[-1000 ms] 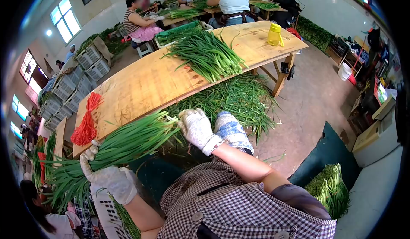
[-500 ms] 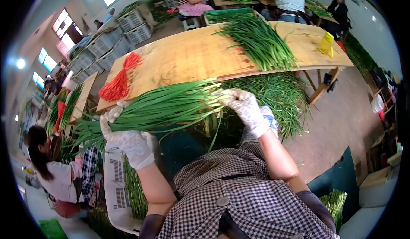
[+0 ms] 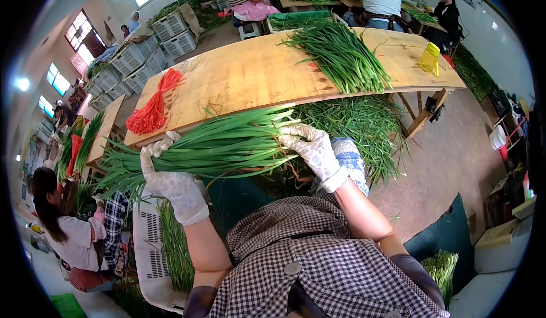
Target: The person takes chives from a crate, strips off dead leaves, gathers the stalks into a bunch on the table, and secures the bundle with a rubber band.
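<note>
A long bunch of garlic chives [image 3: 227, 139] lies level in front of me, along the table's near edge, pale stem ends to the right. My left hand [image 3: 175, 187], in a patterned white glove, is wrapped round its leafy left part. At the stem end, my right hand [image 3: 311, 150], gloved alike, has its fingers closed on the edge of the bunch; the fingertips are partly lost among the stems. Beyond, on the wooden table [image 3: 239, 70], lie a second heap of chives [image 3: 344, 56] and a bundle of red ties [image 3: 152, 108].
A yellow bottle [image 3: 430, 58] stands at the table's right end. Loose greens [image 3: 358, 130] are piled below the table. A white crate [image 3: 149, 244] with chives is at my left, near a seated co-worker [image 3: 71, 232]. Stacked crates [image 3: 136, 56] and other people are farther back.
My right hand has shifted slightly left along the stem end, its fingers now further over the stems. My left hand keeps its grip, and the view has moved slightly.
</note>
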The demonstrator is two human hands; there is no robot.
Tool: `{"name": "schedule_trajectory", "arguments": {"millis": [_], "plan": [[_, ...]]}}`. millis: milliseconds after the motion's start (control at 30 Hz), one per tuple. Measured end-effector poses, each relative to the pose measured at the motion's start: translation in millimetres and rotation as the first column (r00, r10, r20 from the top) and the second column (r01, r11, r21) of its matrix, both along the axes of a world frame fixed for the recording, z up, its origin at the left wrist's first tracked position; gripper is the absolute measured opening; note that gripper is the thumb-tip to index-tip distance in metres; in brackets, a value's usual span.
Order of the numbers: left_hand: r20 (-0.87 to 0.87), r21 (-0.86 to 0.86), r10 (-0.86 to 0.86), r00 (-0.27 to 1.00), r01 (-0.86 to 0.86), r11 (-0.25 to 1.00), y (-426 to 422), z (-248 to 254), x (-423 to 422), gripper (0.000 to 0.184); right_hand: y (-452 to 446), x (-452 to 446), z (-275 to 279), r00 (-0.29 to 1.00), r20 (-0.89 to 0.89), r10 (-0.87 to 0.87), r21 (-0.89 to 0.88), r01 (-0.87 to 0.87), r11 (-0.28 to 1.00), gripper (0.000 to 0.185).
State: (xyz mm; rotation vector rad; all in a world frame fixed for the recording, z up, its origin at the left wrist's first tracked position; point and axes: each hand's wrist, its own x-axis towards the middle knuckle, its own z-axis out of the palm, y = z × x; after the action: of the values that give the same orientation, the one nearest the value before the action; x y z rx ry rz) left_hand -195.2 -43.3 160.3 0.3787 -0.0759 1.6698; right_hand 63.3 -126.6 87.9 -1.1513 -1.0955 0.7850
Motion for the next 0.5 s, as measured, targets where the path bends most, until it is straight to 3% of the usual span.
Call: {"name": "schedule_trajectory", "arguments": {"millis": [67,133,200,267,300,333,400,467,500], "plan": [[-0.012,-0.066,0.016,1.0,-0.016,0.998,-3,4,1,0.022,-1,5,1,0.979,-0.148,0.138,0.002,-0.139,0.99,0.028],[-0.219,-0.114,0.241,0.946,-0.27,0.956,-1,7,4,0.023,-2,14,9,0.977,-0.173,0.124,0.081,-0.111,0.991,0.025],[-0.212,-0.098,0.195,0.958,-0.219,0.971,12,-3,-15,0.023,8,31,-2,0.975,-0.22,-0.019,0.132,0.049,0.99,0.022],[-0.163,-0.329,0.168,0.972,-0.214,0.92,23,-8,-27,0.023,22,49,-28,0.854,-0.506,-0.121,-0.126,0.065,0.99,0.031],[-0.163,-0.326,0.172,0.972,-0.217,0.92,26,-12,-25,0.023,25,43,-14,0.92,-0.377,-0.108,-0.287,-0.005,0.958,0.038],[-0.167,-0.378,0.156,0.974,-0.209,0.902,28,-16,-21,0.023,10,27,-6,0.962,-0.273,0.017,-0.222,-0.081,0.972,0.039],[-0.18,-0.435,0.136,0.974,-0.203,0.877,32,-27,-23,0.024,24,26,-44,0.683,-0.703,0.201,-0.034,-0.314,0.949,0.036],[-0.199,-0.38,-0.004,0.98,-0.074,0.922,45,-45,-40,0.034,18,31,-34,0.755,-0.585,0.295,0.138,-0.266,0.954,0.023],[-0.595,-0.125,0.174,0.784,-0.304,0.944,59,-71,-50,0.043,14,40,-32,0.727,-0.584,0.361,0.174,-0.322,0.931,0.022]]}}
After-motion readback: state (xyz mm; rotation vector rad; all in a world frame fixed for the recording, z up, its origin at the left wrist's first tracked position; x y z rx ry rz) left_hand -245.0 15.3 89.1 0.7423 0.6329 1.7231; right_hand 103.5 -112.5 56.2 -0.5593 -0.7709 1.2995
